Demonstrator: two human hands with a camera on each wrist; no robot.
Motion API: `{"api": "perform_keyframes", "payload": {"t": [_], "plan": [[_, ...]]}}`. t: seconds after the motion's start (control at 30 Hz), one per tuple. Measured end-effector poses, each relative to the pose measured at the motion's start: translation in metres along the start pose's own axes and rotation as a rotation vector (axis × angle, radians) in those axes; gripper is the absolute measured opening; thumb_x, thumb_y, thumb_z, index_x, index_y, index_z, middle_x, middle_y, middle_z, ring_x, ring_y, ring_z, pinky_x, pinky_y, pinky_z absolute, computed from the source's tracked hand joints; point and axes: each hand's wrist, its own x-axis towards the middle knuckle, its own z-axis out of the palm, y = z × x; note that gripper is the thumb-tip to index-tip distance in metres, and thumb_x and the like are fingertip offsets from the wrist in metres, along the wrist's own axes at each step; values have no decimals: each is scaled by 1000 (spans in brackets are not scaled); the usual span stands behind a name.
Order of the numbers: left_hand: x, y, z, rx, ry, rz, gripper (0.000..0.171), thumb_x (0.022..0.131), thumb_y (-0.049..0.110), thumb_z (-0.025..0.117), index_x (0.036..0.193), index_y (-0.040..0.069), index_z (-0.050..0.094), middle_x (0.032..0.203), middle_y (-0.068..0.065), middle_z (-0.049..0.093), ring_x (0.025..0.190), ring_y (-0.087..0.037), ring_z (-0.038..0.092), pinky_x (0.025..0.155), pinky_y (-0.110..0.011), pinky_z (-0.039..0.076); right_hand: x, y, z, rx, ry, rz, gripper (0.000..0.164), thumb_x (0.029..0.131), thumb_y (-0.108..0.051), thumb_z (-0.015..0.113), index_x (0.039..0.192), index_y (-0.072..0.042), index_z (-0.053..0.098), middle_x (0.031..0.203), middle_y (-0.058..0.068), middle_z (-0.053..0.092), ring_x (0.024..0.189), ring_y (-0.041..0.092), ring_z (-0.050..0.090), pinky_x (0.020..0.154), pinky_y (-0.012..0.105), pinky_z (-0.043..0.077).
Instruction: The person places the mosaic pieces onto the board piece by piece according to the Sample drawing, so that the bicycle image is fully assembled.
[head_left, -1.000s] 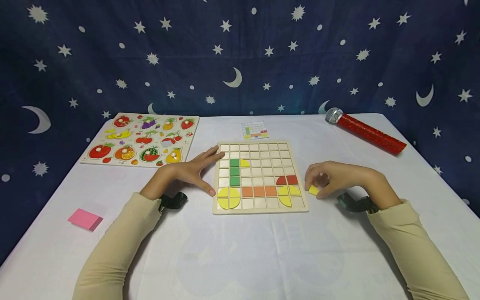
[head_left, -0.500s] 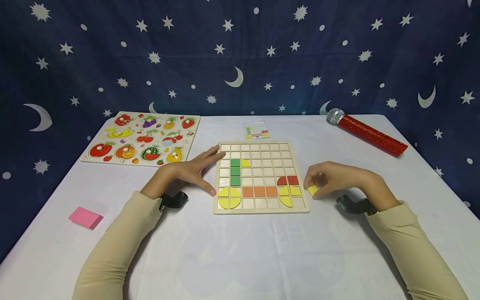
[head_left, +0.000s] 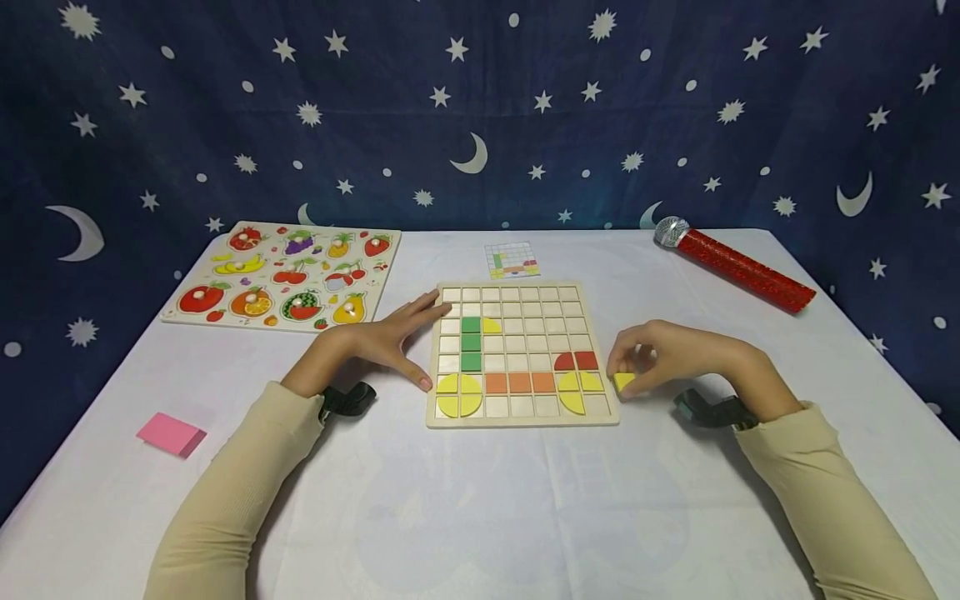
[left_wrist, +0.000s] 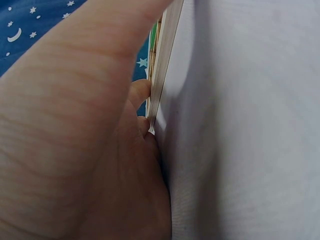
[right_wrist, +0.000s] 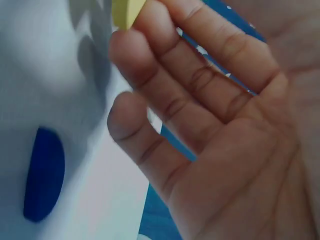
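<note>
A wooden grid board [head_left: 525, 421] lies in the middle of the table in the head view. Green squares [head_left: 471, 342], orange squares [head_left: 519, 383], red pieces [head_left: 585, 360] and yellow quarter-circle pieces [head_left: 470, 405] sit in its cells. My left hand [head_left: 382, 340] touches the board's left side, thumb and fingers spread apart. Just off the board's right edge, my right hand [head_left: 667, 357] pinches a small yellow piece [head_left: 623, 381] between thumb and fingers. Part of that yellow piece [right_wrist: 122, 14] shows at the top of the right wrist view; its full outline is hidden.
Behind the board lies a small pattern card [head_left: 512, 260]. A fruit peg puzzle [head_left: 330, 283] is at the back left, a red glittery microphone [head_left: 742, 268] at the back right. A pink block [head_left: 170, 434] lies at the left. A dark blue shape [right_wrist: 44, 175] shows in the right wrist view.
The yellow piece in my right hand has turned a little and shifted slightly toward the board. My left hand stays at the board's left side.
</note>
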Motion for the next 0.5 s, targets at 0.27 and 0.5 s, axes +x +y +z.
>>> {"api": "perform_keyframes", "payload": {"t": [0.27,0.5], "plan": [[-1,0,-1,-4,-1,8,125,66,50,87,159,17,9,163,-7,-16,149,-32,-12,114,-63,4,6,-11,8,60,-69,-88,24,77,-23,84,96,-16,73,84,-5,60,81,19,55,70,28,46],[0,-1,-1,-1,-4,16,125,67,49,87,158,16,9,163,-8,-16,149,-33,-13,114,-63,3,11,-16,14,42,-74,-145,23,77,-22,84,97,-17,73,83,-6,58,78,17,54,68,27,45]]}}
